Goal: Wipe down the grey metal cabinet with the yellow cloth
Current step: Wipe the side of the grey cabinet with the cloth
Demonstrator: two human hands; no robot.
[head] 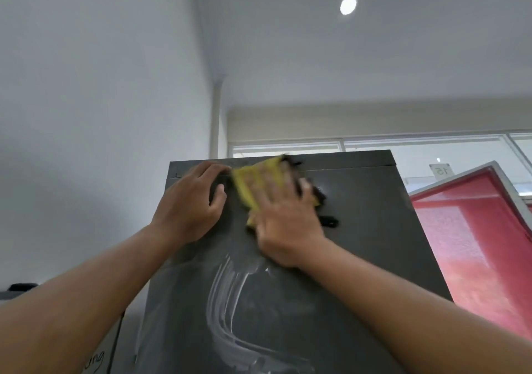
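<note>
The grey metal cabinet [359, 229] looks smooth with a dull sheen, streaked with white smears. The yellow cloth [256, 180] looks soft.

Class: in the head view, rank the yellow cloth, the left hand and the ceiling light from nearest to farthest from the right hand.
1. yellow cloth, under the right hand.
2. left hand, to its left.
3. ceiling light, far overhead.

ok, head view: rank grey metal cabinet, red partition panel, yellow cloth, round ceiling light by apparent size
1. grey metal cabinet
2. red partition panel
3. yellow cloth, partly under the right hand
4. round ceiling light
Light is distant: apparent only.
</note>
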